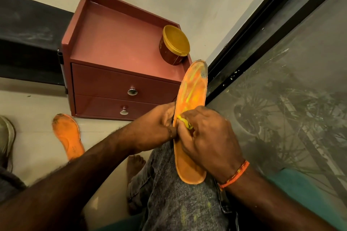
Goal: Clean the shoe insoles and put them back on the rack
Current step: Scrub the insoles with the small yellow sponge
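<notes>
orange insole (pixel 189 99) propped heel-down on the knee (pixel 174 183), toe pointing far. left hand (pixel 155 127) grips its left edge; right hand (pixel 206 136) pinches a yellow cloth (pixel 185 120) against its middle. second insole (pixel 67 136) on the floor, left. far: red cabinet (pixel 116 46) bearing a gold-lidded tub (pixel 175 44).
</notes>
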